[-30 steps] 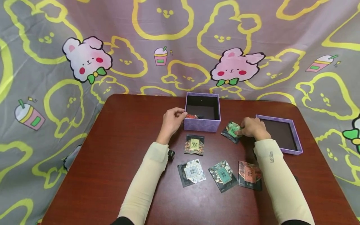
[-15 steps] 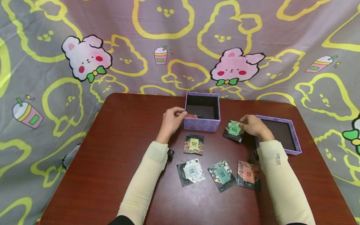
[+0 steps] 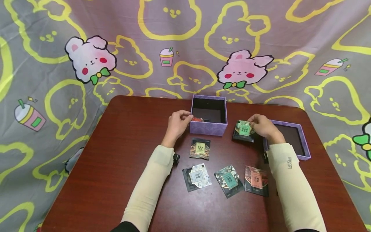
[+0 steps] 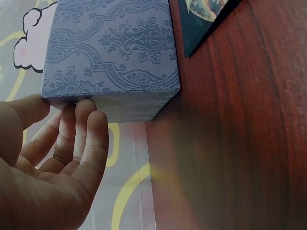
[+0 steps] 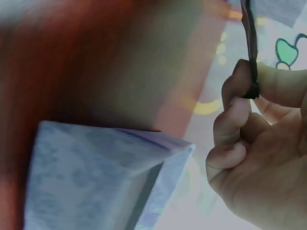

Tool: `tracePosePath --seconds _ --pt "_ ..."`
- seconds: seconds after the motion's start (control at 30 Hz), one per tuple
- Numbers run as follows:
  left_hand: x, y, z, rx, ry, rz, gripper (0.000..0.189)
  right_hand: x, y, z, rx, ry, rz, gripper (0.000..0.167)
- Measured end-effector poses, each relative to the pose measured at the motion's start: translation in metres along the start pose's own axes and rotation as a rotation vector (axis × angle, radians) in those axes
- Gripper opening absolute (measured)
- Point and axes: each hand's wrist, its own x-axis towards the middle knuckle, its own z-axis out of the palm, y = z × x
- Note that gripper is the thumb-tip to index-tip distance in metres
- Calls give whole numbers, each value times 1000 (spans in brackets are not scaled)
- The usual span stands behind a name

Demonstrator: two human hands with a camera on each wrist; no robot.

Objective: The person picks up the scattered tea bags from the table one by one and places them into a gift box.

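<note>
An open purple box point(image 3: 208, 129), patterned on its sides, stands near the table's back edge. At its front left corner my left hand point(image 3: 178, 124) grips the rim between thumb and fingers; the left wrist view shows the patterned box wall point(image 4: 112, 48) beside the fingertips. Inside lies a red packet point(image 3: 198, 120), partly hidden by the front wall. To the right of the box, my right hand point(image 3: 262, 126) pinches a green-labelled sachet point(image 3: 244, 129) by its upper right edge, raised off the table. In the right wrist view that sachet point(image 5: 250, 43) appears edge-on between thumb and forefinger.
A purple box lid point(image 3: 304, 140) lies inner side up at the right, partly behind the right hand. Before the box lie sachets with yellow point(image 3: 200, 149), white point(image 3: 197, 177), teal point(image 3: 229, 181) and red point(image 3: 256, 181) labels. A patterned cloth hangs behind the table point(image 3: 130, 129).
My right hand has lifted the green-labelled sachet from the table and turned it more upright, moving slightly right and back. The left hand stays at the box corner.
</note>
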Motion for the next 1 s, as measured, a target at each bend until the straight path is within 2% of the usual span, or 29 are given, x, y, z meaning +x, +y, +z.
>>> tracePosePath --seconds 0.5,0.8,1.0 --pt "-1 0 0 29 8 2 25 6 -23 -27 39 33 -19 29" --pt "-2 1 0 45 6 -3 23 16 -38 -30 48 62 -69 28" --pt "-1 0 0 50 13 10 24 22 -49 -32 69 51 -66 30"
